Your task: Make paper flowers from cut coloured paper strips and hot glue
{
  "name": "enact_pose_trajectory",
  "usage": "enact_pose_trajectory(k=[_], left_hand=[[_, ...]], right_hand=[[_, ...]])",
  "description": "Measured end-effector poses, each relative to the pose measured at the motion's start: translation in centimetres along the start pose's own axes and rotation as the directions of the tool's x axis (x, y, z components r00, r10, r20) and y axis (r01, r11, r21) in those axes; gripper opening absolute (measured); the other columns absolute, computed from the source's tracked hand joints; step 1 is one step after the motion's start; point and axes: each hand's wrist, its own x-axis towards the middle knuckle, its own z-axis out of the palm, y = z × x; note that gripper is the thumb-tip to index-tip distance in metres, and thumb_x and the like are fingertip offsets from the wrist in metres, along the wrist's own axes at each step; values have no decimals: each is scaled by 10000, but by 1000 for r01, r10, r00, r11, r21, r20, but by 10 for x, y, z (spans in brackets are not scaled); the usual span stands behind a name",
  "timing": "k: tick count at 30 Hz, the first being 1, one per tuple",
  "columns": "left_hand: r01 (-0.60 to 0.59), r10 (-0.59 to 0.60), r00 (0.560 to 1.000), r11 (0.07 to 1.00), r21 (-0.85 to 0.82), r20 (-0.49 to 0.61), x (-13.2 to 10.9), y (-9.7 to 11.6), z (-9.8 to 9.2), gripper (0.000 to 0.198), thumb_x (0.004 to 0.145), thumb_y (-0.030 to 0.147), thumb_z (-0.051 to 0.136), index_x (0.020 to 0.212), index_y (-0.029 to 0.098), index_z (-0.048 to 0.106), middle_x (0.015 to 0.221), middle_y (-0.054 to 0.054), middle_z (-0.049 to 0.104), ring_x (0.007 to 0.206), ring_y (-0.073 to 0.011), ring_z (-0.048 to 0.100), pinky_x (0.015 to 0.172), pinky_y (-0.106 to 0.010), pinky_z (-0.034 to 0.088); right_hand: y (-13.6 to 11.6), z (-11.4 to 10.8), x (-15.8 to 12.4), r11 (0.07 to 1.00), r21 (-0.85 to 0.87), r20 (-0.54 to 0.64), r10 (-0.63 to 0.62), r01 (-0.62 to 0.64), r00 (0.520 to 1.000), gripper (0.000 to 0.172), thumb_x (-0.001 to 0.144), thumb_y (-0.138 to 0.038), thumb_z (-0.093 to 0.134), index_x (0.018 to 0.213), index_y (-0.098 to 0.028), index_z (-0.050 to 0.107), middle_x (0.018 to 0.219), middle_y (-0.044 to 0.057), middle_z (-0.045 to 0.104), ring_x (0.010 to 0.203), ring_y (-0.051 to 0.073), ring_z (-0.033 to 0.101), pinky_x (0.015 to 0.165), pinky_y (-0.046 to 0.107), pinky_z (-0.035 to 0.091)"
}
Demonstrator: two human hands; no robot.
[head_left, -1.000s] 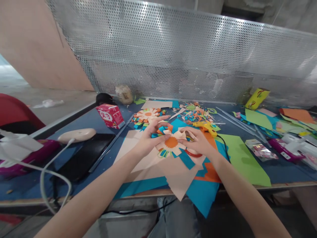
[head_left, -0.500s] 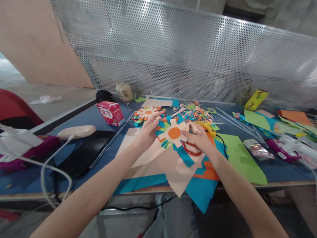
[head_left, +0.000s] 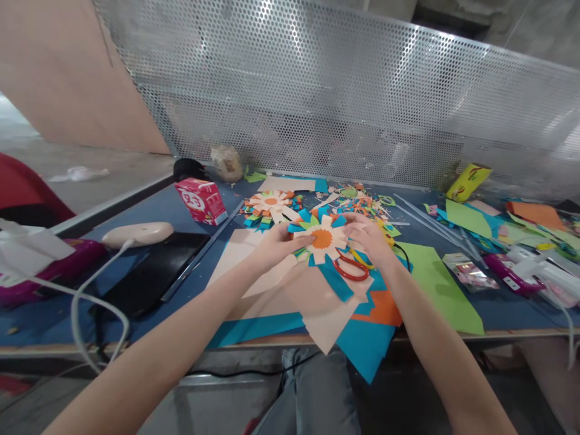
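A layered paper flower (head_left: 322, 239) with an orange centre, pale petals and blue, green and orange petals beneath is held up over the paper sheets. My left hand (head_left: 275, 246) pinches its left side, thumb pressed on the face near the centre. At the right edge, the fingers of my right hand (head_left: 368, 240) close on the petals. Below the flower lie red-handled scissors (head_left: 352, 269), partly covered. A yellow tool with a black cord (head_left: 388, 232), perhaps a glue gun, is mostly hidden behind my right hand. Another paper flower (head_left: 270, 202) rests farther back to the left.
Pale sheets (head_left: 244, 272), blue sheets (head_left: 367, 350) and a green sheet (head_left: 446, 290) overlap along the front edge. Paper scraps (head_left: 362, 202) are heaped behind. A pink box (head_left: 200, 201), a black phone (head_left: 156, 272) and white cables (head_left: 77, 302) lie left; a power strip (head_left: 512, 273) stands right.
My left hand has come from open beside the flower to gripping it, thumb on its face. My right fingers have shifted on the right petals. The flower has moved slightly right.
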Motion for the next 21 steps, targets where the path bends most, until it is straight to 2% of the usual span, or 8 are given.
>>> enact_pose_trajectory(k=[2, 4, 7, 9, 13, 15, 18, 21], left_hand=[[-273, 292, 956, 914, 301, -21, 0, 0, -5, 236, 734, 399, 634, 838, 194, 687, 850, -62, 713, 783, -203, 641, 701, -332, 486], [-485, 564, 825, 671, 561, 39, 0, 1, -11, 144, 766, 316, 615, 839, 221, 694, 835, -51, 713, 821, -199, 638, 761, -348, 454], [-591, 773, 616, 328, 737, 150, -2, 4, -19, 168, 802, 207, 581, 907, 285, 685, 845, -14, 719, 840, -180, 643, 785, -356, 411], [-599, 835, 517, 197, 776, 187, -3, 5, -23, 241, 812, 160, 563, 958, 322, 665, 864, 8, 721, 846, -174, 645, 769, -356, 393], [-574, 838, 510, 161, 803, 196, -4, 6, -24, 248, 819, 174, 560, 961, 351, 658, 871, 18, 720, 848, -178, 647, 763, -371, 384], [-574, 852, 481, 128, 809, 206, -4, 7, -23, 254, 815, 159, 563, 966, 341, 654, 868, 18, 720, 826, -174, 644, 767, -371, 378], [-581, 884, 392, 23, 813, 254, -4, 10, -21, 286, 808, 106, 556, 993, 308, 638, 863, 16, 720, 802, -162, 632, 765, -353, 368], [-566, 888, 376, -6, 824, 264, -4, 11, -19, 260, 811, 94, 547, 992, 261, 628, 848, 0, 717, 800, -160, 621, 765, -343, 372]], right_hand=[[-5, -3, -4, 946, -225, -17, -242, 232, 970, 359, 725, -407, 620, 1028, -221, 574, 1038, 65, 622, 952, 196, 586, 826, 365, 478], [-12, -5, -10, 730, -518, -21, -532, 446, 846, 367, 729, -355, 642, 1071, -242, 569, 1163, 77, 576, 1112, 238, 501, 957, 428, 395], [-18, -7, -16, 377, -735, 106, -758, 564, 644, 376, 737, -290, 648, 1102, -300, 560, 1187, 47, 562, 1113, 254, 467, 976, 450, 361], [-18, -6, -18, 255, -770, 180, -793, 585, 582, 401, 749, -268, 637, 1135, -309, 539, 1182, 41, 565, 1075, 249, 470, 938, 433, 392], [-17, -4, -17, 121, -796, 294, -780, 593, 553, 371, 766, -220, 615, 1128, -268, 550, 1168, 47, 584, 1044, 243, 457, 915, 400, 415], [-18, -3, -17, 89, -798, 315, -782, 596, 538, 343, 764, -206, 617, 1102, -244, 568, 1146, 54, 606, 1035, 244, 453, 919, 394, 409], [-19, -4, -17, 80, -765, 357, -773, 639, 524, 330, 774, -168, 594, 1100, -217, 571, 1118, 55, 636, 1045, 230, 456, 928, 373, 407], [-18, -4, -17, 138, -734, 362, -749, 665, 555, 319, 793, -144, 562, 1100, -226, 574, 1098, 25, 654, 1070, 208, 467, 933, 355, 419]])
